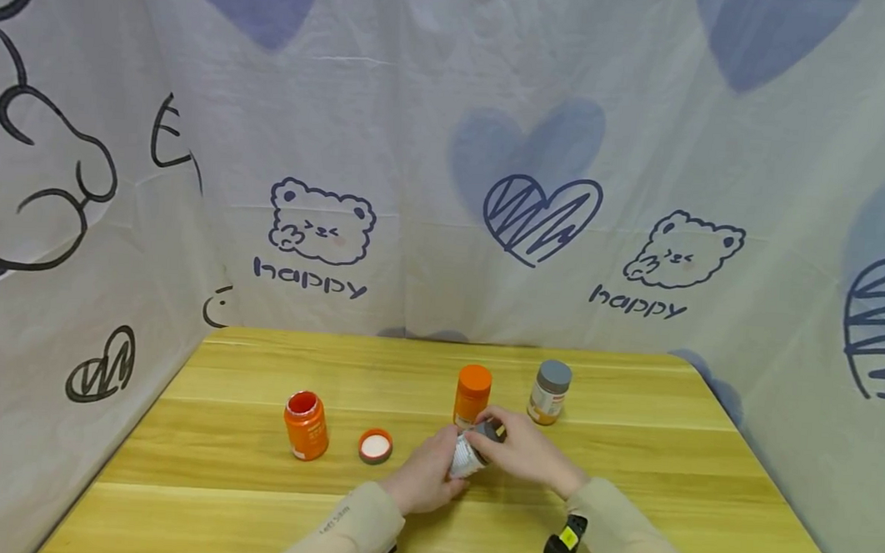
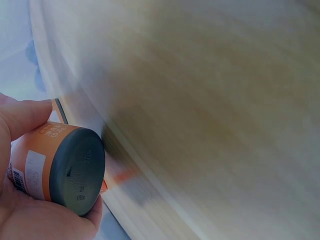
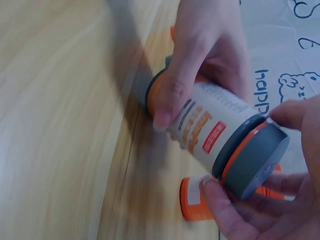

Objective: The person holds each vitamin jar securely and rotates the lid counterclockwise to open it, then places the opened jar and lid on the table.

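Near the middle of the table, my left hand [image 1: 426, 474] grips the body of a white-and-orange bottle [image 1: 466, 458], which is tilted. Its grey base [image 2: 79, 172] faces the left wrist camera. My right hand [image 1: 529, 453] pinches the bottle's grey cap [image 3: 260, 162] between thumb and fingers. An orange band shows between the cap and the dark ring at the neck in the right wrist view; whether the cap is loose I cannot tell. Just behind the hands stands an orange bottle [image 1: 473, 388] with an orange cap, its lower part partly hidden.
An uncapped orange bottle [image 1: 306, 426] stands on the left, and an upturned orange-rimmed lid [image 1: 376, 446] lies beside it. Behind my right hand is an upright grey-capped bottle [image 1: 550, 392]. A printed cloth [image 1: 426, 309] hangs behind the wooden table [image 1: 215, 465].
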`<action>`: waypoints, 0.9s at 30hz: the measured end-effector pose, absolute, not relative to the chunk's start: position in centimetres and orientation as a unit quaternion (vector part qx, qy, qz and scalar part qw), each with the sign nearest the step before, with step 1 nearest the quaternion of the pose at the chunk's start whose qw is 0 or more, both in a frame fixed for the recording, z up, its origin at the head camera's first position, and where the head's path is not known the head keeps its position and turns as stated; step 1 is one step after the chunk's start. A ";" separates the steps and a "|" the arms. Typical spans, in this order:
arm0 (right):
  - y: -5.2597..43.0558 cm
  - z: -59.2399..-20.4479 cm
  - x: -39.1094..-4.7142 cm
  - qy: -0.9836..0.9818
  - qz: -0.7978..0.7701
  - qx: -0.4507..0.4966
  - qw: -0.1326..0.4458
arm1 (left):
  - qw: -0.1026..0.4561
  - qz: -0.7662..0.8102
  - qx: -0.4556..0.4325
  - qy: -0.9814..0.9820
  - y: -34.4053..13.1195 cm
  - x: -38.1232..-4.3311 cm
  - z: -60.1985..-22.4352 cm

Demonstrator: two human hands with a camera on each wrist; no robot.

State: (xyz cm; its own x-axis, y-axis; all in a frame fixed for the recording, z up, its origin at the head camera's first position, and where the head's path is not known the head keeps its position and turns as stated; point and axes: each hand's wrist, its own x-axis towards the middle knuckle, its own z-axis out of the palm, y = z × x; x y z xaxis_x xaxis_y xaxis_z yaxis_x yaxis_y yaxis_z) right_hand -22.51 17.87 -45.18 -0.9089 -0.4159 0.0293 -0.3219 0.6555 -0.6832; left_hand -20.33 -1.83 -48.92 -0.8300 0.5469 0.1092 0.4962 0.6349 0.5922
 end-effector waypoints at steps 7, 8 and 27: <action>17.4 -44.3 -22.1 0.909 -0.381 -0.145 0.089 | 0.031 0.316 0.292 0.902 -1.8 -20.6 -49.2; 17.3 -44.1 -22.0 0.908 -0.384 -0.139 0.095 | 0.030 0.315 0.292 0.902 -1.8 -20.6 -49.2; 17.2 -44.0 -22.0 0.898 -0.397 -0.141 0.124 | 0.035 0.312 0.299 0.901 -1.9 -20.6 -49.3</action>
